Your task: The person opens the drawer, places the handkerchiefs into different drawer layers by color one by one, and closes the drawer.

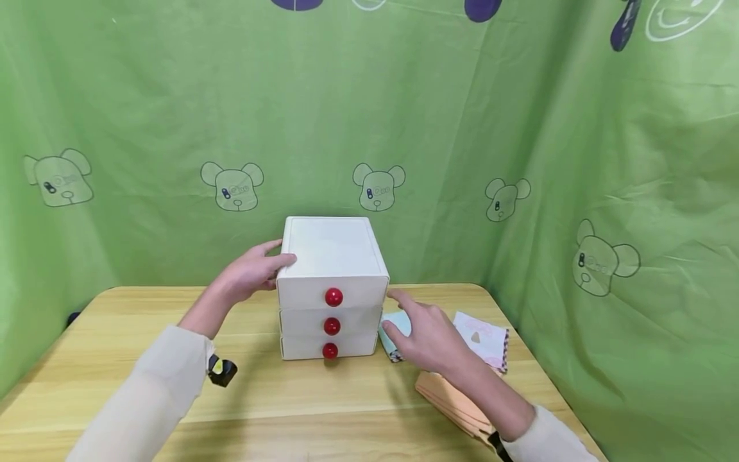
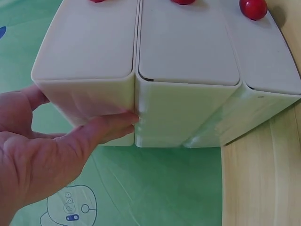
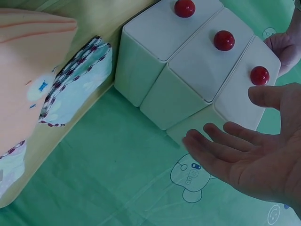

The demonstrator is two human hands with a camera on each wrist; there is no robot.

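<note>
Left to right, arranged about the white drawer unit (image 1: 335,247) as landmark. Left of the unit and nearer the wearer, a pale sleeve (image 1: 147,388) covers the left forearm, with a small black device (image 1: 222,371) at the wrist. The left hand (image 1: 254,273) rests against the unit's upper left corner, its thumb over the top edge and its other fingers along the left side wall; the fingers are extended and do not clench.

The drawer unit stands upright on the tabletop (image 1: 312,417), its front toward the wearer. Its three stacked drawers are closed, each with a round red knob: upper (image 1: 333,297), middle (image 1: 331,326) and lower (image 1: 330,351).

Just right of the unit lies a light blue folded cloth (image 1: 397,324) with a patterned dark border, partly covered in the head view by the right hand (image 1: 430,337). This hand hovers beside the unit's right side, released, fingers spread and grasping nothing; whether a fingertip touches the wall cannot be told. To the right of the unit and nearer the wearer, a folded peach cloth (image 1: 447,401) passes beneath the right forearm. Farther right of the unit lies a pale printed cloth (image 1: 485,337) with a checked edge. Behind the unit hangs a green curtain (image 1: 439,128) printed with bear heads.
</note>
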